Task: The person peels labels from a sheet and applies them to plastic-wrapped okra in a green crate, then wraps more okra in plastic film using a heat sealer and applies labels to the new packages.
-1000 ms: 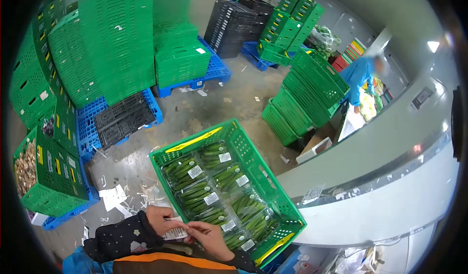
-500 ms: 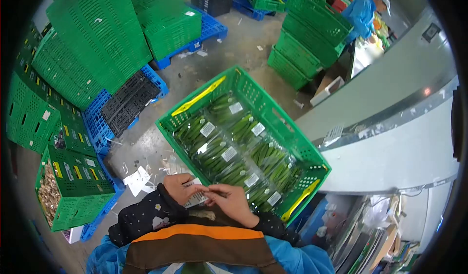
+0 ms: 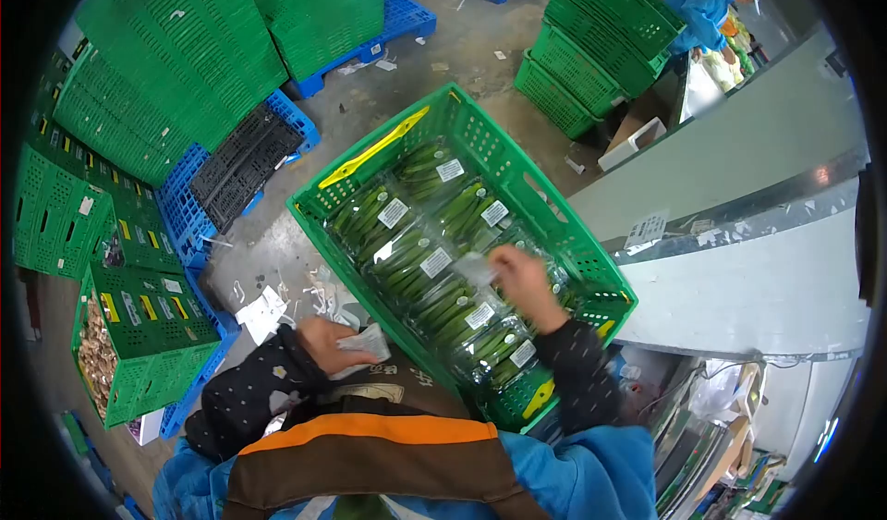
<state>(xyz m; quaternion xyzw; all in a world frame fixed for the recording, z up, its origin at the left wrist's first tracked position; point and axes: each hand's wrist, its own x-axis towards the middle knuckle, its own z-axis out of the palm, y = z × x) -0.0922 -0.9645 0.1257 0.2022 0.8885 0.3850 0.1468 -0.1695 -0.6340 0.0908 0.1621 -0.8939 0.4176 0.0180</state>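
A green crate [image 3: 319,233] with yellow handles stands in front of me, filled with clear packs of long green vegetables [image 3: 407,266]. Most packs bear a white printed label [image 3: 436,262]. My right hand [image 3: 527,289] is over the crate, pinching a small pale label [image 3: 474,269] above the middle packs; motion blurs it somewhat. Outside the crate's near left side, my left hand [image 3: 323,344] is closed on a bunch of white label sheets [image 3: 367,342].
Tall stacks of green crates [image 3: 176,48] stand on blue pallets [image 3: 189,196] at left. A crate of brownish produce [image 3: 97,354] sits lower left. More crates [image 3: 573,85] stand at upper right, near a person in blue [image 3: 699,7]. A white curved wall [image 3: 739,280] is on the right.
My right hand has left my left hand and moved up and right over the packs with a label. My left hand has shifted slightly left, keeping the sheets.
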